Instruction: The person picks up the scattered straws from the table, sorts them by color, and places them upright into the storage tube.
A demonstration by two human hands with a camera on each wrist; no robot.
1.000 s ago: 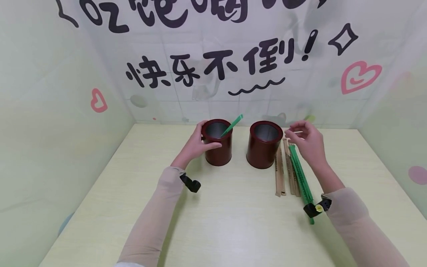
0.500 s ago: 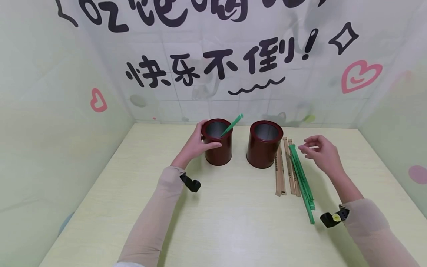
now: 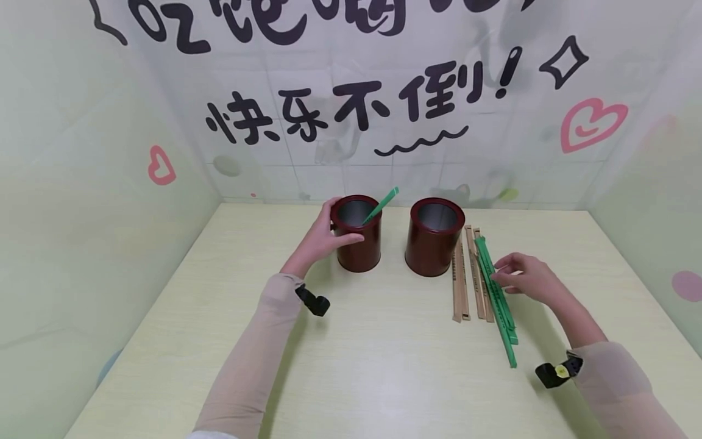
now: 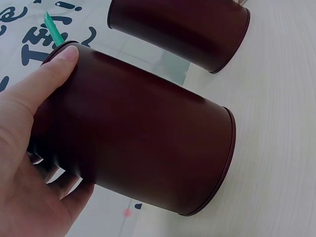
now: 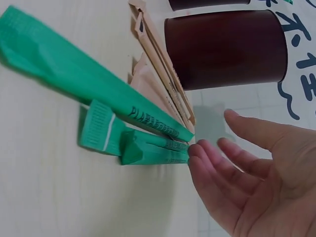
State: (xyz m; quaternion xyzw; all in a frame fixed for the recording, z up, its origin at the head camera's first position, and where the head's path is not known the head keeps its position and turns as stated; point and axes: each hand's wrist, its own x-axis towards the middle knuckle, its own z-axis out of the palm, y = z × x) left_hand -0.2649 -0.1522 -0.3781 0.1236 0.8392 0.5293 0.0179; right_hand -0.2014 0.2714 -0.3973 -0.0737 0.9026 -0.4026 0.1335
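My left hand point(image 3: 320, 241) grips a dark red cylindrical can point(image 3: 360, 253) near its rim, thumb on the front and fingers round the far side. A slim green paper-wrapped stick point(image 3: 382, 204) leans out of that can's mouth. To the right stands a second dark red can point(image 3: 429, 253). My right hand point(image 3: 528, 279) hovers at the right side of several long green paper packets point(image 3: 500, 308), fingers loosely bent with a gap to the thumb. In the right wrist view, its fingertips come close to the far ends of the green packets point(image 5: 94, 84); whether they touch, I cannot tell.
Several long brown paper packets point(image 3: 459, 292) lie between the right can and the green packets. Behind the pale wood table point(image 3: 384, 353) rises a white printed backdrop point(image 3: 307, 183), with further panels on both sides.
My right hand has come away from beside the right can, first rightward, then toward me to the green packets' side. The left hand keeps its grip on the left can.
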